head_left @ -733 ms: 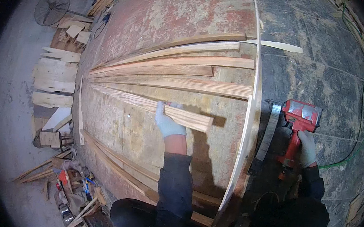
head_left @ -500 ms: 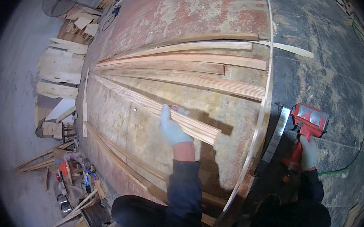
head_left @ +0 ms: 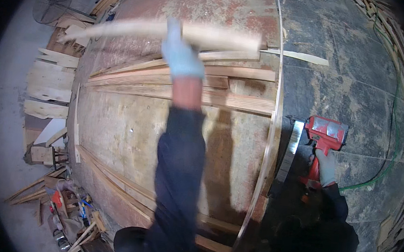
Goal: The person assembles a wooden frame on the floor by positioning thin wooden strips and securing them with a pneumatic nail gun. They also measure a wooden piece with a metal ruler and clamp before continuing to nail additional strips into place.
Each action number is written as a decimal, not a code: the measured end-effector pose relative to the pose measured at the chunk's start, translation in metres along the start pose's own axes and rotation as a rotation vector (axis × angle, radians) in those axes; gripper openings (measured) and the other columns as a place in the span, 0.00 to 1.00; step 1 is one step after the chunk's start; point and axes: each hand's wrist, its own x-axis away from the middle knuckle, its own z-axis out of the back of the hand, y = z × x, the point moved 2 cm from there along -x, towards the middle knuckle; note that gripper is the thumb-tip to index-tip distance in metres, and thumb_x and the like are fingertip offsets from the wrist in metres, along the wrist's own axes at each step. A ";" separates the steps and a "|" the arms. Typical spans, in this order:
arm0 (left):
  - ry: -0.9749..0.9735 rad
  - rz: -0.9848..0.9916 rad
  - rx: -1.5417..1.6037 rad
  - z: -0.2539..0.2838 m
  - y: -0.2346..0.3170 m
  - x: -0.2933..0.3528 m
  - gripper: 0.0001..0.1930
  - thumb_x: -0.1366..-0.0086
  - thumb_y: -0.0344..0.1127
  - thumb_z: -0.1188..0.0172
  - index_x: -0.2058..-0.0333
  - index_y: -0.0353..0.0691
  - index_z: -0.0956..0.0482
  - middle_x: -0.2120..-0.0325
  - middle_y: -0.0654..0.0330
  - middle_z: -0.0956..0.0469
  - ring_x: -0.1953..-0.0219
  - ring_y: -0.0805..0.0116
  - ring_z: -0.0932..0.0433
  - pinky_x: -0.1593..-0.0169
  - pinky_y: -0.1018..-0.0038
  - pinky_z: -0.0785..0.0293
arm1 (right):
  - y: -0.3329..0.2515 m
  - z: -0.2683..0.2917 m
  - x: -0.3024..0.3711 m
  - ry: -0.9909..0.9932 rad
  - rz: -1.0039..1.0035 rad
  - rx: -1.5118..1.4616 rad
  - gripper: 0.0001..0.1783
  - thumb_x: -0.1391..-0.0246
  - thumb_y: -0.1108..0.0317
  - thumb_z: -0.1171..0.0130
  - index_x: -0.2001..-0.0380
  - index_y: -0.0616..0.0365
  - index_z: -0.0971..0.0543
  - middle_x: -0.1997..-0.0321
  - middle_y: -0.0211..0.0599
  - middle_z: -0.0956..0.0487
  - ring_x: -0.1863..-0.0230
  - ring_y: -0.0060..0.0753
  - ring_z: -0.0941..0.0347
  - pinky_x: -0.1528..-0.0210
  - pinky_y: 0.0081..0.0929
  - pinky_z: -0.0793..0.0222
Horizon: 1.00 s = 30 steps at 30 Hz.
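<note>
My left hand (head_left: pixel 180 58), in a pale glove, is stretched far out over the panel. It grips a long, light wooden strip (head_left: pixel 220 36), smeared by motion, which runs crosswise above other strips. Under my left arm lie several wooden strips (head_left: pixel 243 101), fanned out on a worn wooden panel (head_left: pixel 139 125). On the right, my gloved right hand (head_left: pixel 325 167) is closed round the handle of a red nail gun (head_left: pixel 328 131). A long magazine of nails (head_left: pixel 290 149) slants down from the gun's front, beside the panel's right edge.
More strips (head_left: pixel 119 181) lie along the near side of the panel. A thin lath (head_left: pixel 275 84) runs up its right edge. A green hose (head_left: pixel 377 177) curves over the dark floor at right. At left are a round fan (head_left: pixel 52 2), light boards (head_left: pixel 49 82) and scattered tools (head_left: pixel 72 215).
My left hand has carried its wooden strip from the middle of the panel to the far side. The nail gun stays in my right hand; the whole view has shifted slightly.
</note>
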 end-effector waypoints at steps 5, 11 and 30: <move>-0.331 0.023 -0.493 0.001 -0.022 -0.022 0.34 0.29 0.57 0.40 0.36 0.36 0.30 0.46 0.52 0.22 0.47 0.61 0.23 0.41 0.59 0.29 | 0.016 0.005 -0.011 0.168 0.036 0.168 0.16 0.43 0.60 0.36 0.63 0.65 0.20 0.67 0.37 0.19 0.63 0.32 0.23 0.59 0.34 0.29; -0.060 -0.033 -0.830 0.150 -0.094 0.051 0.23 0.28 0.36 0.44 0.41 0.25 0.27 0.43 0.47 0.22 0.41 0.58 0.24 0.36 0.67 0.31 | 0.032 0.017 -0.013 0.191 0.029 0.225 0.19 0.45 0.57 0.35 0.64 0.66 0.21 0.65 0.41 0.20 0.61 0.36 0.24 0.57 0.37 0.30; -0.053 -0.304 -1.538 0.233 -0.190 0.145 0.23 0.28 0.40 0.49 0.42 0.29 0.27 0.36 0.35 0.34 0.32 0.33 0.41 0.29 0.46 0.48 | -0.196 -0.069 -0.045 0.024 0.421 1.005 0.17 0.41 0.54 0.38 0.61 0.58 0.18 0.64 0.51 0.18 0.59 0.55 0.19 0.55 0.44 0.26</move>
